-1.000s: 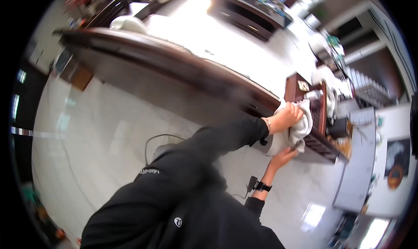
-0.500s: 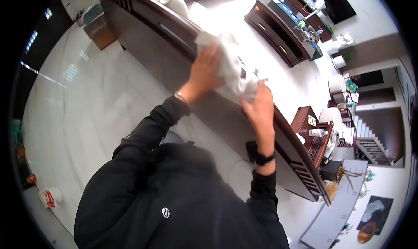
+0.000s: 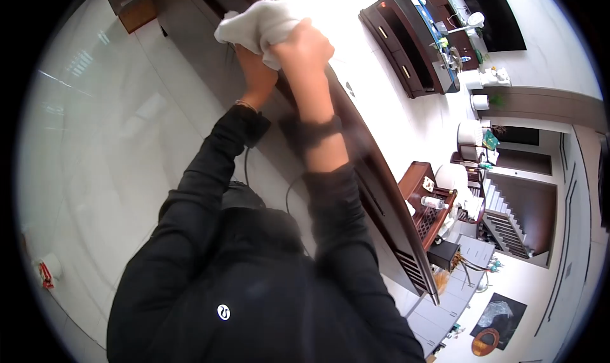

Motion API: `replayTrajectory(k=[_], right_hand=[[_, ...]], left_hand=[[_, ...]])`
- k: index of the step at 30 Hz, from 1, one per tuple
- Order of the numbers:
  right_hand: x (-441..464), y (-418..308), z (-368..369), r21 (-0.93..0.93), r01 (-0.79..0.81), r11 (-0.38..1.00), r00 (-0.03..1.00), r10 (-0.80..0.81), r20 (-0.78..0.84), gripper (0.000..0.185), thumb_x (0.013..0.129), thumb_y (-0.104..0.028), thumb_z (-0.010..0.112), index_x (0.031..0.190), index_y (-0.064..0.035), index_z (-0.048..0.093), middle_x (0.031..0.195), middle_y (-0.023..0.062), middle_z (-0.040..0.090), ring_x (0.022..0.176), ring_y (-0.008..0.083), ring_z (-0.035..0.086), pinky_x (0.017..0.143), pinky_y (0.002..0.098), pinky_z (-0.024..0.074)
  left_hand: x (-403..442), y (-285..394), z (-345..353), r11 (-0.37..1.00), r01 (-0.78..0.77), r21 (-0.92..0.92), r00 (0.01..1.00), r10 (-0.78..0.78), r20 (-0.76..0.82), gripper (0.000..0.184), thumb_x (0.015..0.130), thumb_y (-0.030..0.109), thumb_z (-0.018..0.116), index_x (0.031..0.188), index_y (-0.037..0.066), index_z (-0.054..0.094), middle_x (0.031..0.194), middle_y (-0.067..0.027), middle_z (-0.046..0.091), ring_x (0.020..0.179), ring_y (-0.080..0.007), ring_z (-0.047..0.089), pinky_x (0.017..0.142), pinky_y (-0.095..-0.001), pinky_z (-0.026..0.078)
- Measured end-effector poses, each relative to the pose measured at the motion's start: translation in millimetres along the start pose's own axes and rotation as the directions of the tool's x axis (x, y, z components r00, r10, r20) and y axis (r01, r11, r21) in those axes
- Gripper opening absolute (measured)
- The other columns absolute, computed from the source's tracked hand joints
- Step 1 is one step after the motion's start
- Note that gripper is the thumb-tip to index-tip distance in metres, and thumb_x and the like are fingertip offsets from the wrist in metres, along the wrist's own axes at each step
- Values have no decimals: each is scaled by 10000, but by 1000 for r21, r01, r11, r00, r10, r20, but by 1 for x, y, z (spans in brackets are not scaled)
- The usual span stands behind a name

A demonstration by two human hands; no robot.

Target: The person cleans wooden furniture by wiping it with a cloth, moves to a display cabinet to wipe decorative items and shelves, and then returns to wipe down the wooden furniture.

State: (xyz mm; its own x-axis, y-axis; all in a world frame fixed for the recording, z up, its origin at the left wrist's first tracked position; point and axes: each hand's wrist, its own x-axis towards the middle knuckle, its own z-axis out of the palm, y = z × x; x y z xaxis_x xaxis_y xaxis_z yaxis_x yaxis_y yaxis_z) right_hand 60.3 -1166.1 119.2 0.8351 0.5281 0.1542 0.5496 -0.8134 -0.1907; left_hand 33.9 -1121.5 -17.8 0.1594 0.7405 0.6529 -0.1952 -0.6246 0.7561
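Observation:
A bunched white cloth (image 3: pixel 254 25) lies over the dark wooden top rail (image 3: pixel 375 153) of a long piece of furniture, near its far end. My right hand (image 3: pixel 304 48) is closed around the cloth's right side, knuckles up. Just left of it, my left hand (image 3: pixel 257 74) reaches under the cloth's near edge and holds it; the cloth covers most of those fingers. Both hands are close together, the right forearm running along the rail.
Beyond the rail stand a dark wooden cabinet (image 3: pixel 406 45) and a small wooden table (image 3: pixel 416 179) with a clear bottle (image 3: pixel 434 202) on it. A brown box (image 3: pixel 136 13) sits on the pale tiled floor (image 3: pixel 127 153) at the upper left.
Both hands and the cloth have moved up and left along the rail. My right hand has come close beside the left, and the cloth is more bunched. The view has shifted too.

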Motion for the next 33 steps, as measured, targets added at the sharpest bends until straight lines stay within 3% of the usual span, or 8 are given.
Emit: replayTrajectory(k=[5,10,17,21,25,28,30,33], right_hand=[[-19,19,16,-51,154,987,929,-162,-332,424,627,-212,759,955,2,598,870,161,702,881,320,691,761,407,545],[-94,115,-39,-58,148,987,979,-155,-131,407,634,-223,761,935,2,605,830,176,697,825,313,698,726,388,545],[-286,313,-120,63,57,996,990,-48,-129,418,685,-346,757,956,-57,623,842,164,683,829,365,667,717,420,519],[-392,403,-176,41,-33,999,997,36,-74,437,711,-164,707,1101,-11,581,1014,194,645,971,385,618,820,424,492],[-466,455,-192,62,-54,997,989,62,-137,725,618,97,519,1337,49,440,1185,303,513,1134,499,478,971,512,404],[-514,473,-135,100,-10,995,903,52,-427,800,632,47,525,1421,37,399,1392,296,450,1314,486,411,1117,530,304],[-544,486,-80,-16,97,995,919,-95,-383,796,695,-21,603,1452,29,360,1405,295,437,1342,509,367,1126,561,276],[-547,482,-32,-9,-201,980,951,193,-240,732,779,-148,660,1420,58,373,1382,298,448,1312,502,381,1098,570,285]], left_hand=[[-28,12,-6,996,33,77,994,-41,99,494,958,302,557,1289,-58,483,1271,-274,534,1182,-451,494,1002,-495,377],[-116,68,-9,929,370,-19,888,-347,303,518,1015,354,458,1273,-94,479,1241,-290,563,1159,-438,542,999,-470,401],[-297,262,1,932,234,-277,925,-126,358,479,1006,306,495,1282,-86,482,1209,-283,570,1128,-414,558,988,-462,408],[-399,334,-10,924,350,-150,613,-105,783,458,961,214,545,1329,-51,487,1170,-253,601,1124,-392,574,963,-483,430],[-421,373,-2,934,132,-333,512,224,830,389,790,79,606,1174,18,585,1069,-167,600,1025,-373,573,925,-461,442],[-410,390,3,907,-22,-421,503,374,779,387,693,59,597,1075,100,646,1095,-112,572,1077,-359,507,994,-485,377],[-417,360,5,852,3,-524,412,476,777,394,712,98,615,1103,115,661,1170,-104,581,1168,-341,485,1046,-519,322],[-446,310,0,917,226,-328,201,286,937,516,752,246,647,1259,155,615,1366,-50,545,1336,-254,439,1143,-546,239]])
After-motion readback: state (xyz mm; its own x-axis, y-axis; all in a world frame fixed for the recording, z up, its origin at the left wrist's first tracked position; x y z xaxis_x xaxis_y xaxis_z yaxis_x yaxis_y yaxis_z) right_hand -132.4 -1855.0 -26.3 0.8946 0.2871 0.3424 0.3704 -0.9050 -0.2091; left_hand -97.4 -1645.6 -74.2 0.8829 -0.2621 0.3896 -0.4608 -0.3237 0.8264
